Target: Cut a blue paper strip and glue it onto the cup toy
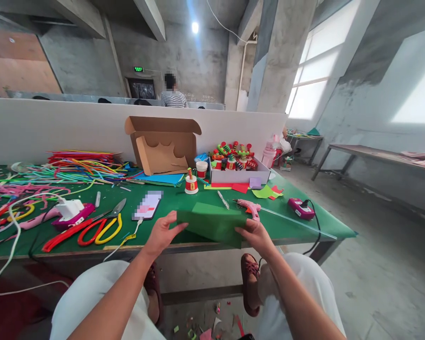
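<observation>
A sheet of green paper [212,225], bent across its middle, is stretched between my two hands above the table's front edge. My left hand [165,232] pinches its left end between thumb and fingers. At the opposite end, my right hand [255,234] grips the paper the same way. Just behind the sheet lie a pink glue gun [250,207] and a white pen [223,199]. Farther back stands a small figure made from a red and white paper cup [191,184], with a coiled pipe cleaner on top.
Scissors with red and yellow handles [104,229], a phone [148,206] and a charger [69,210] lie on the left. Pipe cleaners [81,165] pile up behind them. A brown cardboard box [163,146] and a white box of figures [239,176] stand behind. A purple power socket [301,208] sits right.
</observation>
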Motion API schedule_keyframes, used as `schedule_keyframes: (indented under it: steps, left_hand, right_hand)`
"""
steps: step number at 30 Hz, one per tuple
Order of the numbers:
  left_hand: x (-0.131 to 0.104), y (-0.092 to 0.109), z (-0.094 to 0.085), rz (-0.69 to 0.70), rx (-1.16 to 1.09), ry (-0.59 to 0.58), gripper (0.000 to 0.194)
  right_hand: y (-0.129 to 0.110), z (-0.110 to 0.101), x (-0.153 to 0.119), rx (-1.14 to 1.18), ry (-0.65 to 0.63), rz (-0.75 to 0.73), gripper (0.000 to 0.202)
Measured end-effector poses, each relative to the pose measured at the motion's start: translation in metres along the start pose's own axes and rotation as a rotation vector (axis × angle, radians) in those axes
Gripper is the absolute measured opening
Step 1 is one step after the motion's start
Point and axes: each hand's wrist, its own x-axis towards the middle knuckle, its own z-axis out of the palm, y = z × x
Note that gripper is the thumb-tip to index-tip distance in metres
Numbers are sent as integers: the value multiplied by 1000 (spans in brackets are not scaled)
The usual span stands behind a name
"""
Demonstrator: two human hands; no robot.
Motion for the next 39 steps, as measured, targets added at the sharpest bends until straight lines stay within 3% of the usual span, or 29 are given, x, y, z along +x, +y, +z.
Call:
schedule_keyframes:
  steps: [3, 6, 9, 13, 16, 18, 22, 26, 30, 35, 37, 39]
  left_hand:
    - [-13, 8, -14, 227, -44, -169, 25]
    - [-21, 9, -17, 321, 175, -172, 19]
    - [-24, 10, -10, 346, 314, -126, 24]
    - [-24, 18, 3, 197, 260, -306, 36]
    - [-22, 14, 8, 71, 261, -427, 47]
    - [-18, 5, 6, 66, 301, -483, 59]
    - [-13, -11, -5, 141, 487, -625, 80]
    - [-19, -14, -10, 190, 607, -723, 98]
    - [-30, -12, 2, 161, 758, -619, 101]
    - [-33, -7, 16, 294, 778, -476, 71]
    - [-36, 1, 20, 390, 778, -366, 54]
    - [-45, 12, 27, 482, 815, -189, 38]
  right_hand:
    - [0, 2, 7, -9, -53, -57, 40]
    - [-8, -2, 8, -59, 36, -138, 47]
    - [-26, -2, 1, -222, 152, -372, 64]
    - [-40, 13, -7, -470, -69, -543, 45]
    - [-33, 24, -7, -520, -267, -487, 23]
    - [-25, 24, -6, -505, -314, -413, 19]
    - [-13, 15, -1, -529, -222, -312, 24]
    - [-7, 10, 7, -466, -88, -219, 32]
    - [-8, 20, -4, -302, 150, -119, 53]
    - [8, 55, -80, -20, 470, 8, 53]
    - [26, 69, -117, 147, 473, 196, 56]
    - [41, 78, -146, 388, 306, 493, 66]
